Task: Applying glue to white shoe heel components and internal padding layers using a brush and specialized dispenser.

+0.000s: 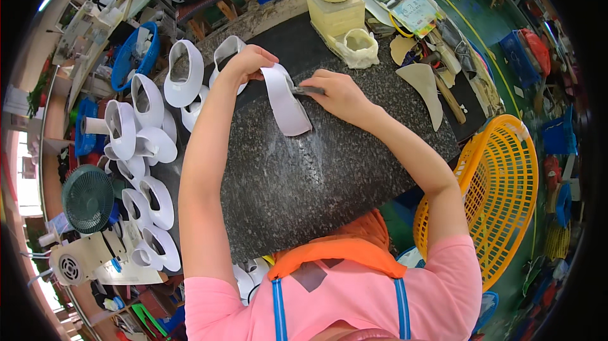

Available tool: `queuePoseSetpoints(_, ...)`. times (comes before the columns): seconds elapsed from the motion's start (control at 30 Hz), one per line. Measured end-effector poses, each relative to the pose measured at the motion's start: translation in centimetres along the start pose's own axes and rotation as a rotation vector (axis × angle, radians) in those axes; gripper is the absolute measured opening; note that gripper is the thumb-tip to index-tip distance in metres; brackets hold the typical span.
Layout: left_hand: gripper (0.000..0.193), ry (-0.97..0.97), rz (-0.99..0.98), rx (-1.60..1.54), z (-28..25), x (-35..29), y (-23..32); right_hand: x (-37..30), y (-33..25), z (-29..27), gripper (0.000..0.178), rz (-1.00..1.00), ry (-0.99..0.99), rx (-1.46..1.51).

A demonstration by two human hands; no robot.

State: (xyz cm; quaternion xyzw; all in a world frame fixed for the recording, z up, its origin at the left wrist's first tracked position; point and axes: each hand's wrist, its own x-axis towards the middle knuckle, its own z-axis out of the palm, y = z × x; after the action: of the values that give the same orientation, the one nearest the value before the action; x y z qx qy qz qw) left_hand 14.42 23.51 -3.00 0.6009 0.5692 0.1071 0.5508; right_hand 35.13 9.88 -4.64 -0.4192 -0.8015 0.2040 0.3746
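My left hand (251,62) is closed on the upper end of a white shoe upper (286,106), whose curved lower part hangs down over the dark speckled bench top (354,157). In my right hand (339,97) is a small dark hand tool (308,90), gripped in the closed fingers. Its end meets the right edge of the white upper; whether it is a blade or snips cannot be made out. Several more white shoe uppers (183,81) stand in a cluster to the left of my left forearm.
Right of the bench leans a yellow plastic basket (525,195). A pale block with a post (335,18), a hammer (451,97), a beige curved piece (423,87) and a magazine (405,5) occupy the far side. A green fan (88,198) stands at left.
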Motion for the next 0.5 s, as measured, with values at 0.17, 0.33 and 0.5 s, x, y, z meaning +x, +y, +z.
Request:
queuePoseSetpoints(0.17,0.024,-0.052,0.011,-0.005,-0.2,0.4,0.3,0.1,-0.4,0.4,0.025,-0.332,0.002,-0.358)
queuePoseSetpoints(0.33,0.026,-0.112,0.036,-0.089,0.5,0.3,-0.4,0.4,0.7,-0.3,0.017,-0.110,-0.208,-0.170)
queuePoseSetpoints(0.5,0.031,-0.052,0.154,-0.242,-1.5,-3.6,-1.2,-0.1,-0.3,-6.2,0.025,0.407,-0.307,0.330)
